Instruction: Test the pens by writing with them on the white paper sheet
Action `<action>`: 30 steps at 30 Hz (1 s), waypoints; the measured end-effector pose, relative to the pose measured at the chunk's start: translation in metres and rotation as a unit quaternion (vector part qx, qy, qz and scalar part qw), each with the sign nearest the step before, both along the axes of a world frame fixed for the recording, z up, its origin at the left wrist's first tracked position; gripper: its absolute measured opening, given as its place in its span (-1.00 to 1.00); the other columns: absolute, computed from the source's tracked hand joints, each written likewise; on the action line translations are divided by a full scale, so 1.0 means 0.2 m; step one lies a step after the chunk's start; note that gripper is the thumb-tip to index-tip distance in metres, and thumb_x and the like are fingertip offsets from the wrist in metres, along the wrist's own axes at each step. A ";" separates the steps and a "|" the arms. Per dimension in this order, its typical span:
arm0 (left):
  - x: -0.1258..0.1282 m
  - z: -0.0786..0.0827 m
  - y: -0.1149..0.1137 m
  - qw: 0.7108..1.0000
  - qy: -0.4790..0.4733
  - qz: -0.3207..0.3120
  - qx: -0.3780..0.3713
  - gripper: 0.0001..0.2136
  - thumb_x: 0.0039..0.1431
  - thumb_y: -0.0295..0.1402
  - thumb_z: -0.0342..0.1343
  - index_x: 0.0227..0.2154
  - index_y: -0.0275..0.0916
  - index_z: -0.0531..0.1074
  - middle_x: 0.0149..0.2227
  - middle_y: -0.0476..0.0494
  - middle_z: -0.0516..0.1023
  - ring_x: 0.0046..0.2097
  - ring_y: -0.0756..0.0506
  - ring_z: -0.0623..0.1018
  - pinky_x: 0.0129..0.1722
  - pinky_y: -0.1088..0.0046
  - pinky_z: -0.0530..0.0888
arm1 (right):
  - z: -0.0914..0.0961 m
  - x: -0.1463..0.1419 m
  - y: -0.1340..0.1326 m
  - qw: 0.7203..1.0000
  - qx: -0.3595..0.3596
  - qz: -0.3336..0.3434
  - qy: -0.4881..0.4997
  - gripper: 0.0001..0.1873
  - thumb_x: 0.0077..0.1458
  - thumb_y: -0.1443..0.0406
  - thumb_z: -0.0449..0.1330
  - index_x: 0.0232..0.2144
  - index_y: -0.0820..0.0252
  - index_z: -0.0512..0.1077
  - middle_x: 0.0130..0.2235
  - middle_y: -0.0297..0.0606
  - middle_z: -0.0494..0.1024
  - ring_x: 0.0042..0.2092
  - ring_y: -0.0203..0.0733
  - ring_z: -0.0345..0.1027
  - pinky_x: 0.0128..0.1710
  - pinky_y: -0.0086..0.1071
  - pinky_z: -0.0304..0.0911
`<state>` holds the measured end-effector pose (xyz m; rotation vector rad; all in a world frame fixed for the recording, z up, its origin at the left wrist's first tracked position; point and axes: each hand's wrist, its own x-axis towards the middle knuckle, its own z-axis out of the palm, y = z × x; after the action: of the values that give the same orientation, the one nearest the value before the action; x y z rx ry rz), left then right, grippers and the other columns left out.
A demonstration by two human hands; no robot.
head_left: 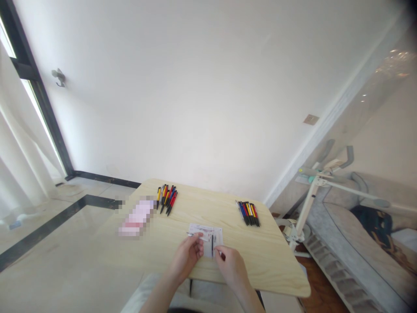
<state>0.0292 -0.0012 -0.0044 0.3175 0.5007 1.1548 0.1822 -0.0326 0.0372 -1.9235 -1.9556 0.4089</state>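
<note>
A printed white sheet lies near the table's front edge, between my hands. My left hand is closed over its left side, pinching a slim, pale, pen-like piece that points left. A thin dark stick lies upright in view across the sheet; its kind is too small to make out. Just right of it, my right hand has its thumb and forefinger pinched together at the sheet's lower right. Whatever sits between those fingertips is too small to name.
Several coloured pens lie in a loose bunch at the table's back left. A neater row of pens is at the back right. A blurred pinkish item is at left. An exercise bike stands right of the table.
</note>
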 end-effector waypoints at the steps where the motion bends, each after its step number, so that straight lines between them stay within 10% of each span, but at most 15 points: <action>1: 0.00 0.00 0.00 1.000 0.001 0.000 0.000 -0.86 0.02 -0.39 0.15 -0.34 -0.33 0.44 -0.53 -0.03 0.45 -0.51 0.09 0.43 -0.49 0.60 0.35 | -0.01 0.00 0.00 1.000 0.001 0.002 0.026 -0.71 0.07 0.27 -0.02 -0.40 0.08 0.51 -0.45 -0.29 0.57 -0.43 -0.25 0.38 -0.42 -0.50 0.12; 30: 0.05 0.03 -0.03 0.979 0.173 -0.020 0.101 -0.80 0.01 -0.27 0.15 -0.36 -0.32 0.44 -0.58 0.00 0.43 -0.52 0.04 0.42 -0.48 0.52 0.30 | -0.08 -0.04 -0.02 0.959 0.079 0.030 0.270 -0.64 0.07 0.11 0.03 -0.30 0.24 0.48 -0.40 -0.20 0.56 -0.43 -0.20 0.37 -0.42 -0.44 0.26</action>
<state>0.0393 -0.0072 0.0011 0.7098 0.6800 1.1184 0.1733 -0.0369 0.0217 -1.4566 -1.6288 0.6898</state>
